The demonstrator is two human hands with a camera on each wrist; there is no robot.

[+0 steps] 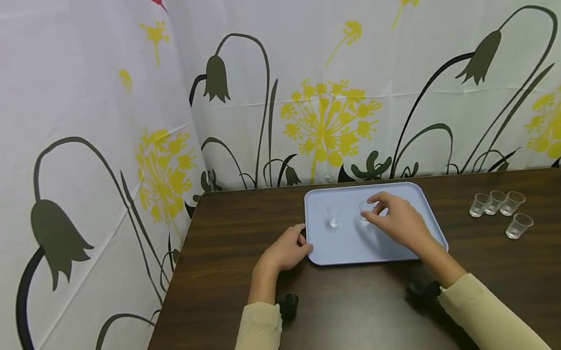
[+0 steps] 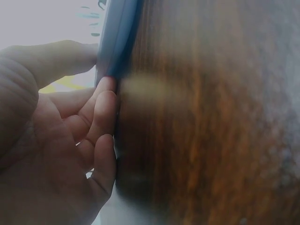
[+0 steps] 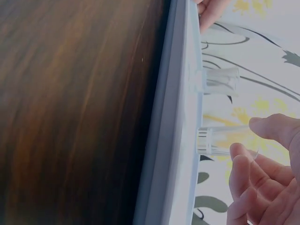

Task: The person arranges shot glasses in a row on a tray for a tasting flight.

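On the table lies a pale blue tray (image 1: 338, 253) with two small clear cups standing upright on it. My right hand (image 1: 402, 226) pinches the right-hand cup (image 3: 218, 139) near its rim, thumb on one side and fingers on the other; its base appears to touch the tray. The other cup (image 1: 334, 219) stands a little to the left, untouched. At the tray's left edge, my left hand (image 1: 287, 250) grips the rim, the thumb (image 2: 70, 58) on the upper side and curled fingers (image 2: 104, 112) low against the side.
Several more clear cups (image 1: 495, 201) stand on the brown wooden table (image 1: 361, 322) to the right of the tray, one of them (image 1: 519, 226) nearer to me. A flower-printed curtain (image 1: 415, 115) hangs behind the table and along its left.
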